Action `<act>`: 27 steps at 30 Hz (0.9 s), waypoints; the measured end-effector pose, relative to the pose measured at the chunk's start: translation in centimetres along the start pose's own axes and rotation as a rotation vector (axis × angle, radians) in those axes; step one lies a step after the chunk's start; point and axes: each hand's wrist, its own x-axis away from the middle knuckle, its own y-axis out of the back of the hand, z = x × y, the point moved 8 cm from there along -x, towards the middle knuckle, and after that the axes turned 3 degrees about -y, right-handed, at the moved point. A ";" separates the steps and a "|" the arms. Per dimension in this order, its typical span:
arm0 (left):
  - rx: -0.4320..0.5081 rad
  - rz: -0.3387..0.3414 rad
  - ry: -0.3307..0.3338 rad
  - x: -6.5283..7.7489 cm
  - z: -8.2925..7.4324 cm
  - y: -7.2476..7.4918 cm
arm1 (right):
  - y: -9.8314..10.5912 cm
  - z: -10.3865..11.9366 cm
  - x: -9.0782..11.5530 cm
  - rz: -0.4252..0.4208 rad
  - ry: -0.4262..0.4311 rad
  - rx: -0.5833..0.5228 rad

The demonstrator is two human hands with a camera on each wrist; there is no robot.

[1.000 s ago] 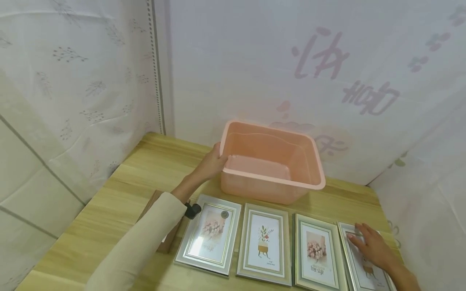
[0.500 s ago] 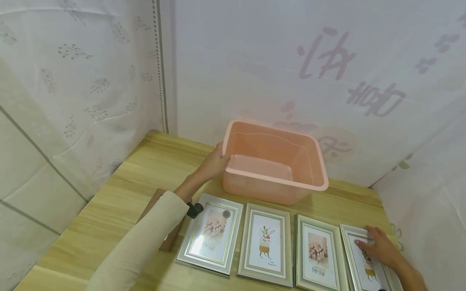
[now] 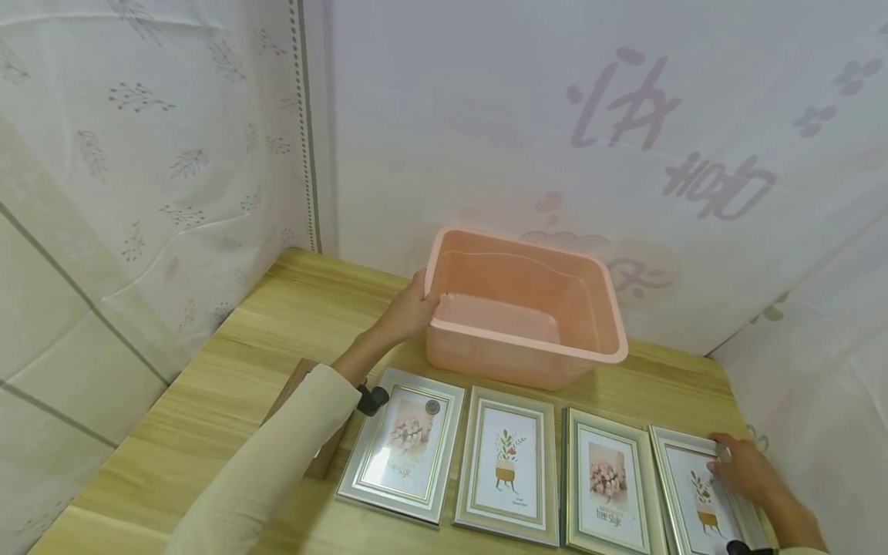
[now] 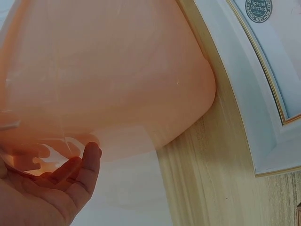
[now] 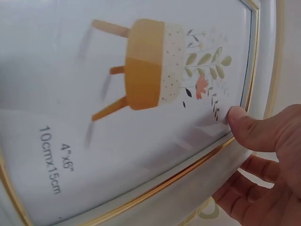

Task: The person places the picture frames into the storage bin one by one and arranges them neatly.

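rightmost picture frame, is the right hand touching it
Touching: the right wrist view shows the right hand gripping the picture frame, thumb on its front, fingers at its edge.

a yellowish wood-grained desk (image 3: 312,301) is bordered on the left by a whitish sheet (image 3: 201,131) printed with grey sprigs (image 3: 141,98) and at the back by a pale sheet (image 3: 444,116) marked with faded pinkish lettering (image 3: 634,100), while tiles (image 3: 42,324) divided by dark lines (image 3: 45,254) are seen at the far left.
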 end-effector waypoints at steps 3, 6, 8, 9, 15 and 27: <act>-0.004 0.000 -0.013 0.0 -0.1 0.0 | 0.2 -0.3 0.0 0.002 -0.001 -0.009; 0.003 0.003 -0.015 -0.1 -0.2 -0.1 | 0.4 -0.5 0.0 -0.015 -0.005 -0.012; 0.017 0.010 -0.014 -0.1 -0.2 -0.3 | 0.5 -0.5 0.1 -0.024 -0.007 -0.006; 0.019 0.013 -0.015 -0.2 -0.3 -0.3 | 0.5 -0.5 0.1 -0.022 -0.010 -0.003; 0.034 0.018 -0.032 -0.3 -0.5 -0.5 | 0.2 -0.6 0.3 -0.030 -0.007 0.021; 0.032 0.010 -0.007 0.0 -0.3 -0.2 | 1.9 -1.0 0.5 -0.072 0.045 -0.034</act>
